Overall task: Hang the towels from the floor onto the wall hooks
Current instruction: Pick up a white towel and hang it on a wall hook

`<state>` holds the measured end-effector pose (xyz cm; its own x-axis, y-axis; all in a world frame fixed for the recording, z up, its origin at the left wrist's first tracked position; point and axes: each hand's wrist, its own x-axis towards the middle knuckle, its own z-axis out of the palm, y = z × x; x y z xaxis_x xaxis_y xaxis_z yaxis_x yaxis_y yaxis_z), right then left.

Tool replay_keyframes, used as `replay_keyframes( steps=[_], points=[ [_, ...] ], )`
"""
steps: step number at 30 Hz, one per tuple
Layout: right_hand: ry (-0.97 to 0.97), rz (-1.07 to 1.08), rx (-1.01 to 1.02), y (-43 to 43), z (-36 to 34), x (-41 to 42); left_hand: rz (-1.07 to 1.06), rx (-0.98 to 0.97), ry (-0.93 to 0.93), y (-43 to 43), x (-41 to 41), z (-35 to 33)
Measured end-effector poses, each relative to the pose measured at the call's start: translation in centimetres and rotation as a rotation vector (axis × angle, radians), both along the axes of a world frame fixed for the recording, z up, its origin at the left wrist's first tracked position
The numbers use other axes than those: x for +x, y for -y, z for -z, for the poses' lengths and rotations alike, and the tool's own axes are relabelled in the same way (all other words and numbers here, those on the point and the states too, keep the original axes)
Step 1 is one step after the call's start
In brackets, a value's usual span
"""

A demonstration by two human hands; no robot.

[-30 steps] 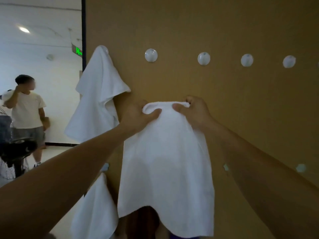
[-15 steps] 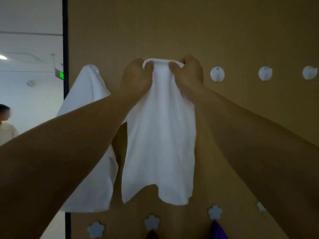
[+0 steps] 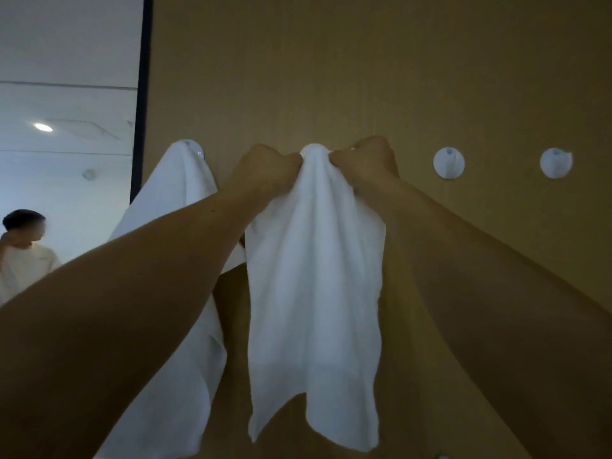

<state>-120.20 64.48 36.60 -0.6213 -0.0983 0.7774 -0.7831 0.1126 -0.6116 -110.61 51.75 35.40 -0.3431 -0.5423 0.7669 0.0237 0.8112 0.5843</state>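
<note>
Both hands are raised against the tan wall [image 3: 331, 61], and between them they hold a white towel [image 3: 314, 293] by its top edge. The left hand [image 3: 265, 170] is closed in a fist at the towel's upper left, fingers and thumb pinching the cloth. The right hand [image 3: 367, 164] is closed the same way at its upper right. The short stretch of cloth between the two fists bunches into a small rounded peak close against the wall. Whether that peak is caught on a hook cannot be told, since cloth and knuckles cover the spot. Below the fists the towel hangs in loose folds, its lower edge uneven, with two corners drooping lower than the middle.

Just left of the held towel, partly behind the left forearm [image 3: 149, 276], a second towel [image 3: 172, 200], also white, hangs from a round white hook [image 3: 196, 151] whose rim shows at the top of the drape. Right of the held towel, at the height of its peak, two more round hooks are bare: the nearer hook [image 3: 448, 163] and the farther hook [image 3: 555, 163]. Far left of the held towel, past the wall's dark edge strip [image 3: 140, 94], a room opens with a lit ceiling lamp [image 3: 43, 127] and a person in a pale shirt [image 3: 26, 263] standing.
</note>
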Motion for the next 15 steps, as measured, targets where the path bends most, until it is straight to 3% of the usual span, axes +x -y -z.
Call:
replay_keyframes(
  steps=[2,5,9,12,14,15],
  points=[
    [0.113,-0.134,-0.017,-0.1,0.5,0.0,0.161,0.107,0.036,-0.5,0.0,0.2],
    [0.163,-0.161,0.059,-0.6,1.1,0.0,0.243,0.085,0.185,-1.6,0.3,0.3],
    [-0.019,0.157,0.266,-1.1,2.1,0.7,-0.022,-0.074,0.357,-1.9,1.1,0.8],
    [-0.388,0.464,0.236,-1.1,2.8,1.7,-0.43,-0.404,0.081,-2.2,1.2,1.5],
    [-0.554,0.436,0.207,-0.9,3.2,2.0,-0.392,-0.598,-0.034,-2.6,0.6,1.8],
    [-0.58,0.371,0.211,-0.7,3.5,2.0,-0.277,-0.582,-0.019,-2.7,0.3,1.9]
  ],
)
